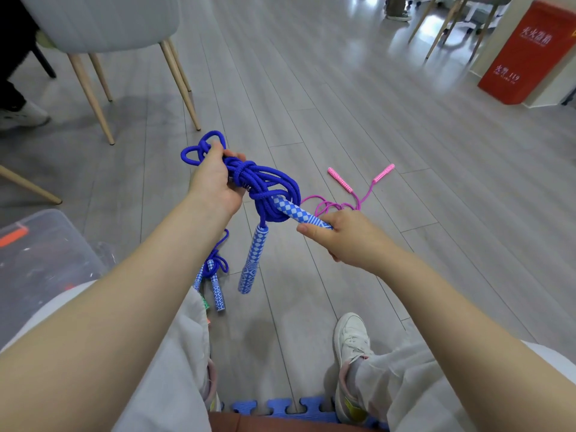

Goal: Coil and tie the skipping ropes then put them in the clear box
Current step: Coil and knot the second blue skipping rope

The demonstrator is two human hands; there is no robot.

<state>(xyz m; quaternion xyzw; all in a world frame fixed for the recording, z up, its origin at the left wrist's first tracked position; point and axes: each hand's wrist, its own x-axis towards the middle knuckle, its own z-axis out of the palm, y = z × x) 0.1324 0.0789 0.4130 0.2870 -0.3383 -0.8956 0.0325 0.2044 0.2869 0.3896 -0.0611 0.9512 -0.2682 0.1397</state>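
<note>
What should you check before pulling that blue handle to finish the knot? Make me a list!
1. Left hand grips the coiled blue rope: ok.
2. Right hand holds the checkered handle: ok.
3. That handle passes through the coil's loop: ok.
4. Other handle hangs free, not snagged: ok.
5. Knot tight enough: cannot tell.
6. Clear box open and ready: cannot tell.

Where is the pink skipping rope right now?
In the head view the pink skipping rope lies loose on the wooden floor, right of centre, just beyond the right hand.
</note>
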